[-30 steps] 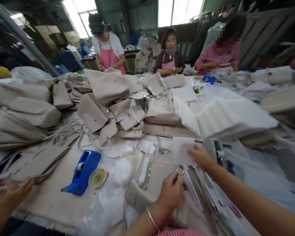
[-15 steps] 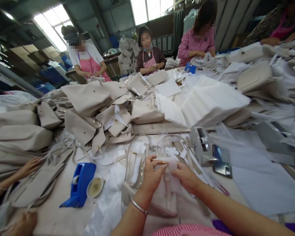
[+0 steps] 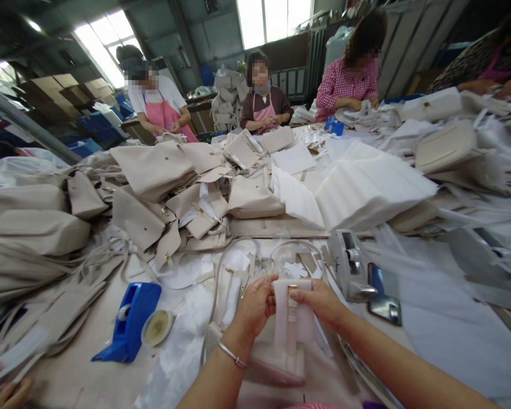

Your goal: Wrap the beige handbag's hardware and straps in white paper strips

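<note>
In front of me is a beige bag (image 3: 272, 363) with a strap (image 3: 291, 329) that ends in a gold buckle (image 3: 292, 288). A white foam sheet (image 3: 281, 318) stands up behind this strap. My left hand (image 3: 255, 304) has its fingers curled at the sheet's left edge, near the top. From the right, my right hand (image 3: 326, 304) pinches the sheet and strap, its thumb lying just below the buckle. The fingers behind the sheet are hidden. Beside my left hand lies a thin bag strap (image 3: 216, 284) with white wrapping.
A blue tape dispenser (image 3: 130, 324) and a round tape roll (image 3: 157, 328) lie left; a grey dispenser (image 3: 349, 264) and a phone (image 3: 384, 292) lie right. Beige bags (image 3: 153, 170) and foam sheets (image 3: 370, 182) are piled ahead. A co-worker's hands (image 3: 8, 392) show lower left; several people work opposite.
My left hand has left the buckle for the sheet's left edge. My right thumb has moved onto the strap below the buckle. The co-worker's hands at left have moved lower.
</note>
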`<act>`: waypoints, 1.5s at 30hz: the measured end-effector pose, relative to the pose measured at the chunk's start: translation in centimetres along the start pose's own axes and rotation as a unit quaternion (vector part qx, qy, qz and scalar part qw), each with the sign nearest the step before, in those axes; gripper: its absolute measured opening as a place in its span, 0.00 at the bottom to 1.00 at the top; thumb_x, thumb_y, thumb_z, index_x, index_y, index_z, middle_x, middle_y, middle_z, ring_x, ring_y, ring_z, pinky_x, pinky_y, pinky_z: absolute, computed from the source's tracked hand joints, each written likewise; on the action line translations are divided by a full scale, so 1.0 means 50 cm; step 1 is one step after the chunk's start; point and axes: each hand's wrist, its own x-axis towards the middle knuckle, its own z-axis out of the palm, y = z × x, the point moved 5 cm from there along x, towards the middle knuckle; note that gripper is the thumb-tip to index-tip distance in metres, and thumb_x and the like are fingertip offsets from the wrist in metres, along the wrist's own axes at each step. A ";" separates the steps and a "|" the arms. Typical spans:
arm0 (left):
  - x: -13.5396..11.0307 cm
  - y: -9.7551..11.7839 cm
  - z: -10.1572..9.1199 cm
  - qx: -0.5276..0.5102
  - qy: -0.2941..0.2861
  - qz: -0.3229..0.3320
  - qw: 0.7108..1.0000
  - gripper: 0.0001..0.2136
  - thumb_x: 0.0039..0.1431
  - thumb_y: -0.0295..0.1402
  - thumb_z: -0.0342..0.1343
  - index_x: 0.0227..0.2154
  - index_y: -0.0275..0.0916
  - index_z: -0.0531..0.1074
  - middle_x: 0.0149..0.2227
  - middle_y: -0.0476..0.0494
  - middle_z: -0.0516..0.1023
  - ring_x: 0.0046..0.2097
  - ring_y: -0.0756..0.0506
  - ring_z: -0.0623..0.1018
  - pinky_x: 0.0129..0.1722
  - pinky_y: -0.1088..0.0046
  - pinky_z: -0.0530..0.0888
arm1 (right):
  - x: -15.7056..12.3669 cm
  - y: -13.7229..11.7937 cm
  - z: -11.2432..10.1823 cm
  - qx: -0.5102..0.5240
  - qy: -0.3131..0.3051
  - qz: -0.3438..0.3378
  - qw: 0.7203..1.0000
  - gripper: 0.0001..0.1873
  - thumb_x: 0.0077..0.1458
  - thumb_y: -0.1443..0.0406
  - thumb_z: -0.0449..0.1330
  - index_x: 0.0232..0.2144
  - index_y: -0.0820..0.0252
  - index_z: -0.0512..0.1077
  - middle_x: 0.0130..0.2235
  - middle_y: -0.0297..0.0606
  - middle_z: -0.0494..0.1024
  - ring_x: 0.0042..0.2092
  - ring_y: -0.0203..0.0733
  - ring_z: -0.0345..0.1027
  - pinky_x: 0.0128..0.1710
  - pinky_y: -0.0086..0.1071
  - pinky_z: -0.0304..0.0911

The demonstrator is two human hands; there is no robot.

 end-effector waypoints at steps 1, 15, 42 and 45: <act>-0.003 -0.008 0.005 -0.020 -0.018 -0.008 1.000 0.29 0.54 0.54 0.59 0.50 0.34 0.72 0.35 0.40 0.80 0.33 0.46 0.78 0.35 0.68 0.75 | 0.000 0.006 -0.006 0.007 0.007 0.003 1.000 0.21 0.44 0.55 0.72 0.36 0.65 0.78 0.33 0.39 0.82 0.32 0.42 0.73 0.36 0.35 0.67; -0.024 -0.013 0.063 0.132 -0.069 0.110 0.983 0.22 0.63 0.50 0.53 0.45 0.35 0.77 0.43 0.41 0.80 0.47 0.41 0.75 0.52 0.66 0.69 | -0.025 -0.054 -0.003 -0.370 0.211 -0.105 0.898 0.16 0.51 0.53 0.61 0.22 0.58 0.74 0.25 0.35 0.75 0.31 0.45 0.67 0.33 0.34 0.60; -0.023 -0.062 0.056 0.085 -0.081 0.023 0.993 0.25 0.58 0.58 0.53 0.35 0.36 0.68 0.22 0.55 0.64 0.20 0.54 0.60 0.21 0.77 0.57 | -0.026 -0.155 0.009 -0.590 -0.222 -0.284 0.722 0.22 0.59 0.66 0.59 0.56 0.50 0.72 0.58 0.48 0.69 0.55 0.49 0.65 0.54 0.42 0.63; -0.028 -0.055 0.061 0.133 -0.089 0.041 0.986 0.24 0.61 0.57 0.48 0.35 0.37 0.68 0.22 0.55 0.64 0.20 0.54 0.59 0.21 0.76 0.57 | -0.011 -0.166 0.032 -0.621 -0.246 -0.323 0.671 0.13 0.62 0.66 0.57 0.45 0.53 0.79 0.55 0.48 0.72 0.54 0.50 0.67 0.54 0.44 0.63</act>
